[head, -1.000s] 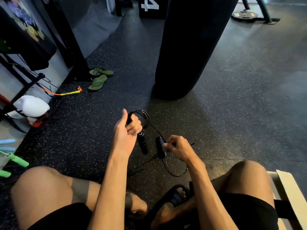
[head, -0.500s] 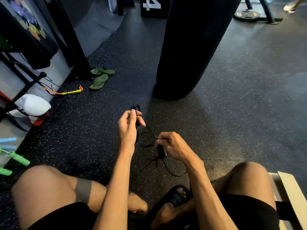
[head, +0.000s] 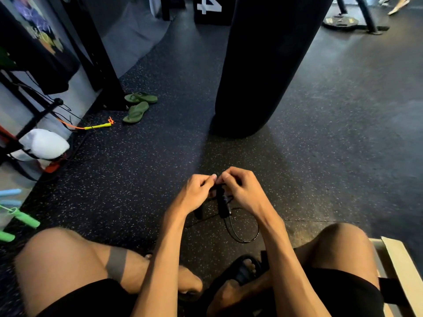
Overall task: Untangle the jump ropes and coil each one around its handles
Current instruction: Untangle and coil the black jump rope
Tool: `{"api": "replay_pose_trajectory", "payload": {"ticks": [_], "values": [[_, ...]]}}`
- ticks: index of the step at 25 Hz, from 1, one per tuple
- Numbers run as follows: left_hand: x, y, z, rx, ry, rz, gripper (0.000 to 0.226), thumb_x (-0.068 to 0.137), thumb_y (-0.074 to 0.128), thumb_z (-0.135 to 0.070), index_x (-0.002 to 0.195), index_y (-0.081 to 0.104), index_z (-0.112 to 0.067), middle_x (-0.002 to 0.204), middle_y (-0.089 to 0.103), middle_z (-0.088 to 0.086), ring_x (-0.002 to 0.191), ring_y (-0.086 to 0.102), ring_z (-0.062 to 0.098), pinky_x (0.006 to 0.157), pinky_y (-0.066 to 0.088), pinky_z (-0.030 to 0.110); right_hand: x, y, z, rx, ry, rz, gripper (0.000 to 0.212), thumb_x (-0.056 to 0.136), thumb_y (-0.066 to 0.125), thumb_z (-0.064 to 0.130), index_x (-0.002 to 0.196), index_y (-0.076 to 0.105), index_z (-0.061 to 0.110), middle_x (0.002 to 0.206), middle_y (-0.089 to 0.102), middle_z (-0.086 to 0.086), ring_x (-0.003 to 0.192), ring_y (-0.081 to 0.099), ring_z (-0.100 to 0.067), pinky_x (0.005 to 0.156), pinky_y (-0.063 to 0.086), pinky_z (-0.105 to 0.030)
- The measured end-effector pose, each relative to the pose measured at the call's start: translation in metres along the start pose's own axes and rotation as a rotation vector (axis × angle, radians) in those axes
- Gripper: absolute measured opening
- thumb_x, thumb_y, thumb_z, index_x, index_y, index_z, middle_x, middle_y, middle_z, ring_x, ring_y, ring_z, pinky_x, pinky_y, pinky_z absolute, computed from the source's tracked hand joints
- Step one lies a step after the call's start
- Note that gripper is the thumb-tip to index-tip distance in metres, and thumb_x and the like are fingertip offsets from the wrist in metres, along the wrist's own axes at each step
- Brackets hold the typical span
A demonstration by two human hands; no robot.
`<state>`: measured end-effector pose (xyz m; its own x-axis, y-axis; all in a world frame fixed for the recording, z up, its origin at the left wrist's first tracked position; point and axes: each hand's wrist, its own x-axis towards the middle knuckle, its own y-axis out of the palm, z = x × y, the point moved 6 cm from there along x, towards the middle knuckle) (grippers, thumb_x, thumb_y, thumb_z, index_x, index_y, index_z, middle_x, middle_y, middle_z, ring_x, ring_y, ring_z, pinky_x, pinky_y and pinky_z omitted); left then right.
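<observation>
Between the knees, the left hand [head: 196, 193] and right hand [head: 240, 191] are pinching the thin black jump rope [head: 223, 205] at its handles with curled fingers. A loose loop of it is hanging below, so its coiling is looking unfinished. Well apart on the left, a yellow-and-orange jump rope [head: 97, 126] and a green-handled jump rope [head: 26, 218] are lying uncoiled.

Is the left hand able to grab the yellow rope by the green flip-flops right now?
Probably not. The left hand grips the black jump rope together with the right hand, and the yellow rope lies far off on the floor.
</observation>
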<state>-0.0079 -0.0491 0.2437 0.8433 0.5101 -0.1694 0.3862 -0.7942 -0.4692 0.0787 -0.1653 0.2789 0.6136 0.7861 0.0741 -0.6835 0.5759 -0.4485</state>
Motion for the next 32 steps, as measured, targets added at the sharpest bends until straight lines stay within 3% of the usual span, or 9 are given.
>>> {"api": "replay_pose_trajectory", "payload": {"ticks": [4,8,14,17,19,21,23,26,32], "values": [[-0.007,0.007,-0.008,-0.273,-0.042,0.097,0.046,0.098,0.054,-0.035,0.056,0.049,-0.016,0.047,0.037,-0.008,0.042,0.031,0.006,0.044,0.023,0.022,-0.002,-0.007,-0.011,-0.035,0.064,-0.049,0.033,0.102,0.048,0.033,0.077,0.063,0.017,0.063,0.059,0.010,0.058,0.051,-0.002,0.060,0.042,-0.026],[-0.012,-0.009,-0.008,-0.734,-0.044,0.039,0.042,0.096,0.058,-0.028,0.058,0.041,-0.019,0.049,0.026,-0.008,0.045,0.021,0.009,0.048,0.017,0.026,-0.007,-0.012,-0.032,-0.092,0.142,0.069,0.034,0.099,0.052,0.042,0.078,0.060,0.017,0.060,0.061,0.005,0.056,0.053,-0.006,0.060,0.044,-0.029],[-0.014,-0.010,-0.001,-1.133,-0.120,0.041,0.040,0.097,0.054,-0.030,0.061,0.038,-0.019,0.048,0.019,-0.009,0.043,0.017,0.007,0.045,0.016,0.025,-0.008,-0.001,-0.048,0.023,0.179,0.092,0.008,0.094,0.064,0.020,0.090,0.057,0.022,0.079,0.075,0.003,0.076,0.070,-0.009,0.075,0.057,-0.033],[-0.011,-0.019,0.003,-1.272,-0.140,-0.044,0.041,0.098,0.051,-0.032,0.061,0.039,-0.019,0.047,0.020,-0.009,0.042,0.017,0.007,0.044,0.015,0.024,-0.011,0.001,-0.056,-0.012,0.197,0.099,0.023,0.088,0.069,0.043,0.085,0.061,0.022,0.081,0.073,0.001,0.075,0.067,-0.017,0.074,0.055,-0.040],[-0.007,-0.027,0.008,-1.348,-0.134,-0.116,0.041,0.100,0.047,-0.032,0.062,0.040,-0.019,0.047,0.020,-0.009,0.041,0.015,0.006,0.046,0.012,0.024,-0.014,0.005,-0.059,0.097,0.214,0.139,0.043,0.090,0.058,0.058,0.084,0.065,0.016,0.079,0.073,-0.007,0.074,0.068,-0.026,0.076,0.054,-0.048],[-0.005,-0.031,0.017,-1.379,-0.139,-0.221,0.040,0.101,0.046,-0.032,0.064,0.041,-0.019,0.047,0.021,-0.009,0.041,0.016,0.006,0.044,0.013,0.024,-0.014,0.007,-0.060,0.229,0.266,0.126,0.057,0.096,0.044,0.060,0.084,0.067,0.010,0.077,0.070,-0.013,0.071,0.063,-0.023,0.072,0.051,-0.042],[-0.006,-0.033,0.030,-1.376,-0.173,-0.356,0.040,0.101,0.046,-0.033,0.065,0.041,-0.019,0.048,0.021,-0.009,0.043,0.017,0.007,0.044,0.017,0.023,-0.015,0.003,-0.064,0.244,0.265,0.077,0.048,0.102,0.043,0.045,0.085,0.068,0.008,0.073,0.066,-0.002,0.070,0.058,-0.010,0.069,0.046,-0.029],[-0.010,-0.045,0.049,-1.413,-0.205,-0.522,0.040,0.101,0.047,-0.035,0.065,0.040,-0.020,0.049,0.021,-0.009,0.043,0.017,0.007,0.046,0.018,0.023,-0.016,-0.008,-0.084,0.081,0.269,-0.046,0.020,0.100,0.054,0.016,0.088,0.069,0.008,0.071,0.062,0.007,0.064,0.053,-0.004,0.066,0.043,-0.027],[-0.024,-0.083,0.083,-1.487,-0.196,-0.750,0.038,0.103,0.044,-0.035,0.069,0.039,-0.019,0.046,0.022,-0.009,0.040,0.020,0.007,0.044,0.025,0.021,-0.039,-0.058,-0.142,-0.001,0.582,-0.585,0.013,0.097,0.055,0.015,0.093,0.066,0.011,0.085,0.071,-0.010,0.077,0.068,-0.028,0.073,0.056,-0.041]]}}
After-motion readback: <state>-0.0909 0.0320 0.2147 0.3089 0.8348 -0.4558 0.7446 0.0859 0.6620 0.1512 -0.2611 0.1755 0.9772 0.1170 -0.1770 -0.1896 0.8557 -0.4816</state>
